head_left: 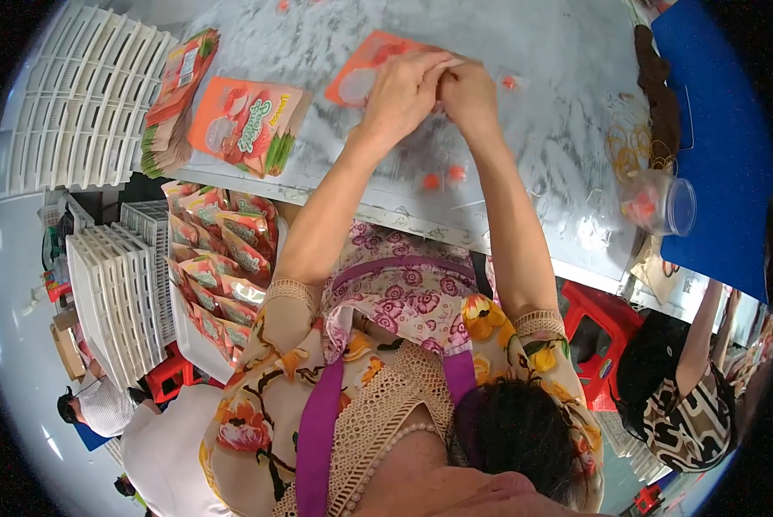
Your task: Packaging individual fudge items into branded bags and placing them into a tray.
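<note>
Both hands meet over the middle of the worktop (pixel 558 103), which is covered in clear plastic sheet. Left hand (pixel 401 90) and right hand (pixel 468 95) are pressed together, fingers curled tight in a pinching grip on something small between them; what exactly is pinched is hidden, cannot tell. Just behind the left hand an orange snack pouch (pixel 365 65) lies flat on the worktop, partly covered by that hand, touching or nearly so. Two small orange-red pieces (pixel 442 178) sit on the worktop below the hands, near the near edge, and another one (pixel 509 83) just right of the right hand. At the worktop's left end a stack of orange printed pouches (pixel 247 125) lies flat, and beside it, at the left edge, a fanned bundle of pouches (pixel 173 99) with green ends. Toward the right edge a clear plastic cup (pixel 662 202) lies on its side with red pieces inside, rubber bands (pixel 632 142) near it, a blue mat (pixel 722 155) beyond. Below the worktop's left end, a white crate (pixel 192 340) packed with filled pouches, white slatted trays (pixel 115 293) beside it. Another person's arm (pixel 701 332) reaches up at lower right.
</note>
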Tool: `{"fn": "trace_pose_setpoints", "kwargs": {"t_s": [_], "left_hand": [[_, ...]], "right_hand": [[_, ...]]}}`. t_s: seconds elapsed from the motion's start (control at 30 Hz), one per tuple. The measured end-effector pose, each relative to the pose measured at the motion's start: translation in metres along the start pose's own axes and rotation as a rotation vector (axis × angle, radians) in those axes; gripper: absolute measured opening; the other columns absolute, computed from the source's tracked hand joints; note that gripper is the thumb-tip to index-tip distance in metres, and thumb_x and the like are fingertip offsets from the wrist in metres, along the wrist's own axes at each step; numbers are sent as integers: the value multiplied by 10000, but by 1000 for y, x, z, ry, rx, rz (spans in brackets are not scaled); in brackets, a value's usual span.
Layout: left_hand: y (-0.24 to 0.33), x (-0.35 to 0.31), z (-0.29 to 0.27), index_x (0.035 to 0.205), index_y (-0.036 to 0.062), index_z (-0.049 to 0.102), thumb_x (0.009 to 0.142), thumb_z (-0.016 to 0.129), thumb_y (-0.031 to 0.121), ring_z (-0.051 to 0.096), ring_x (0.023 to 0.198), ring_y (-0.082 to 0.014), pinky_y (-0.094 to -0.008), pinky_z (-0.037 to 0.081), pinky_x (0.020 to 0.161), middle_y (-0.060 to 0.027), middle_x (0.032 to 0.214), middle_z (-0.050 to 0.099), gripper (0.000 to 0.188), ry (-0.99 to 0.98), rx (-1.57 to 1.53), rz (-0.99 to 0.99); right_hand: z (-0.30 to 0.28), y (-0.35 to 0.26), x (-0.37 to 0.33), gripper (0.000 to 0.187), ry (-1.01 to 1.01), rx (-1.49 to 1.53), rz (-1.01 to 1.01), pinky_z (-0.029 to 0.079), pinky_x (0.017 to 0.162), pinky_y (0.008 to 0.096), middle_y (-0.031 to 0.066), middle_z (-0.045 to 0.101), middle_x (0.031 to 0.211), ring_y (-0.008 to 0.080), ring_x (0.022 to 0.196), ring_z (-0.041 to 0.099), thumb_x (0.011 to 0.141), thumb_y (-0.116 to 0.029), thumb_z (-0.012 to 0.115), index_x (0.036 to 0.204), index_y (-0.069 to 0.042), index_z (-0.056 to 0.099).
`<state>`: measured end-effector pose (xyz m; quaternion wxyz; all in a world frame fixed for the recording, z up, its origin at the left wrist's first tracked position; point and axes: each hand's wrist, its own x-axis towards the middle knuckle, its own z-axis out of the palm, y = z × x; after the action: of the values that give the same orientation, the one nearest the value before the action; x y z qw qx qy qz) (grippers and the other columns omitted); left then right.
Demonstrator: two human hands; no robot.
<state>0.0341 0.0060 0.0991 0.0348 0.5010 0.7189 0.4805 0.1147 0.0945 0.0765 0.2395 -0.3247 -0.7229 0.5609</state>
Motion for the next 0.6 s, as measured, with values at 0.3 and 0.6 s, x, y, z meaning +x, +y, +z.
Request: {"fn": "trace_pose_setpoints", "kwargs": {"t_s": [0.3, 0.6], "left_hand": [[-4, 1, -10, 1049, -13, 675, 883, 549, 90, 653, 877, -351, -387, 509, 767, -214, 965, 675, 232, 88, -10, -87], [-1, 5, -20, 1066, -4, 680, 884, 544, 89, 657, 899, -321, -369, 512, 788, -204, 995, 680, 245, 32, -33, -184]], "right_hand": [[-31, -20, 11, 256, -381, 922, 469, 525, 794, 369, 115, 639, 1062, 227, 948, 617, 820, -23, 577, 1071, 16, 611], [-23, -45, -2, 354, -327, 626, 308, 599, 753, 327, 125, 641, 1022, 230, 931, 641, 804, -51, 604, 1133, 76, 584]]}}
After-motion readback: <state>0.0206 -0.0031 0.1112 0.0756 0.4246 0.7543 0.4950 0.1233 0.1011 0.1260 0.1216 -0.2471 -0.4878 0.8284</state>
